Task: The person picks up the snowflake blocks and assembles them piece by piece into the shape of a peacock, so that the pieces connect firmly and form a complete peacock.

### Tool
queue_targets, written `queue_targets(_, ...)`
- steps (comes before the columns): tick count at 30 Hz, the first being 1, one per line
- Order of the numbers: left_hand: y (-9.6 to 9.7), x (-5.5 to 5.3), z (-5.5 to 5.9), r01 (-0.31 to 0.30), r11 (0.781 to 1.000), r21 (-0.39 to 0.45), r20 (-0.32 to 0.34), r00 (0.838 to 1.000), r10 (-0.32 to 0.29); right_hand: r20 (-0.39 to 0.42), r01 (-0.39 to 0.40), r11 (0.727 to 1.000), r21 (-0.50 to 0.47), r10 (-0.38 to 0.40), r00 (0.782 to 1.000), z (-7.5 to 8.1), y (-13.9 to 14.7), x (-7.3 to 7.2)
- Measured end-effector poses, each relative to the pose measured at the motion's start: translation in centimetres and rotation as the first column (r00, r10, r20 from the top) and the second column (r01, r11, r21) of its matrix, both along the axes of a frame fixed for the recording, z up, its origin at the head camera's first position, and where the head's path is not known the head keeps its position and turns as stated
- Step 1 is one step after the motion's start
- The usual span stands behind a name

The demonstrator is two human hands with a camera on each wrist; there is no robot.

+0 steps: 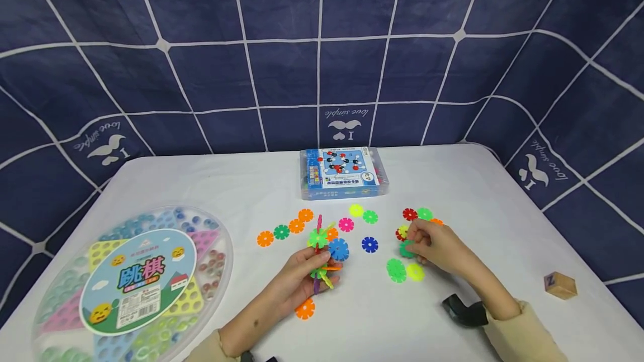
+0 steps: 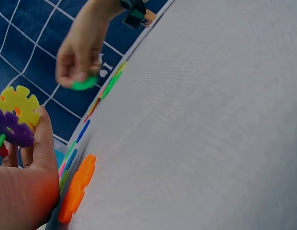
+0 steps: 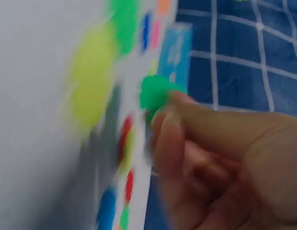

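Navy cloth with white grid lines (image 1: 282, 71) forms the backdrop to a white table (image 1: 241, 183). Work item: a slotted-disc assembly (image 1: 318, 238) of interlocked plastic discs, located above the near-middle of the table. Left hand (image 1: 299, 278): thumb and fingers clamped on the assembly. Right hand (image 1: 436, 244): thumb and fingers closed together in a pinch on a loose green disc (image 1: 406, 249), which the left wrist view shows raised off the table.

Adjacent parts: an orange disc (image 1: 304, 309) lies just beside the left hand, on the near side. A flat green disc (image 1: 396, 270) and a yellow disc (image 1: 415, 272) lie near the right hand; a blue disc (image 1: 369, 244) lies between the hands. Beyond: a pink disc (image 1: 346, 224) and a red disc (image 1: 410, 214).

Outer items: molecular-model box (image 1: 344, 172) at the far edge, round Chinese checkers set (image 1: 146, 272) at left, wooden letter cube (image 1: 560, 285) at right.

Caution: excess squeeze by the left hand could spring a slot joint. A pinch too near the rim could drop the green disc. A low right-hand path could scatter the loose discs.
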State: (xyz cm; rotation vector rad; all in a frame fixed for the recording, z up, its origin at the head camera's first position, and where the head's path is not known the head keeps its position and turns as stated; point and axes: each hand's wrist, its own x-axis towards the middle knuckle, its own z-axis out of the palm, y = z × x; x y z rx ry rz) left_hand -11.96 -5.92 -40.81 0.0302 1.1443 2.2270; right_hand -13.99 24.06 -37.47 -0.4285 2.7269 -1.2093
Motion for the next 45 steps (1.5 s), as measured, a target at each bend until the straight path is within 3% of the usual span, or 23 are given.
queue_targets(2, 0.0, 0.1, 0.0, 0.005, 1.0, -0.009, -0.015, 1.0, -0.005, 0.064, 0.028, 0.987, -0.161, -0.018, 0.998, 0.6, -1.5, 0.1)
queue_targets(4, 0.0, 0.1, 0.0, 0.011, 1.0, -0.018, -0.025, 1.0, -0.011, 0.124, 0.064, 0.947, -0.314, -0.025, 0.992, 1.2, -3.4, 0.4)
queue_targets(6, 0.0, 0.1, -0.1, 0.018, 0.999, -0.03, -0.036, 0.999, -0.02, 0.154, 0.088, 0.91, -0.406, -0.027, 0.988, 1.5, -5.4, 0.7)
queue_targets(12, 0.1, 0.1, -0.2, 0.056, 0.997, -0.047, -0.045, 0.997, -0.058, 0.073, 0.006, 0.812, -0.584, 0.045, 0.996, 0.3, -8.1, 0.9)
queue_targets(14, 0.1, 0.1, -0.1, 0.068, 0.997, -0.044, -0.048, 0.996, -0.07, 0.059, -0.007, 0.794, -0.608, 0.054, 0.997, -0.2, -8.2, 0.9)
queue_targets(25, 0.1, 0.1, -0.1, 0.076, 0.996, -0.047, -0.062, 0.995, -0.079, 0.005, -0.023, 0.753, -0.658, 0.036, 0.999, -1.7, -8.2, 1.0)
queue_targets(32, 0.0, 0.0, -0.1, 0.086, 0.996, -0.031, -0.06, 0.994, -0.087, -0.044, -0.117, 0.753, -0.648, 0.116, 0.992, -2.2, -8.0, 0.7)
queue_targets(40, -0.2, 0.0, -0.1, 0.106, 0.994, -0.015, -0.037, 0.994, -0.106, -0.066, -0.169, 0.753, -0.636, 0.165, 0.984, -2.1, -7.7, 0.7)
queue_targets(45, -0.3, 0.0, -0.2, 0.126, 0.992, 0.031, -0.022, 0.992, -0.125, -0.089, -0.2, 0.737, -0.646, 0.187, 0.978, -2.2, -7.8, 0.8)
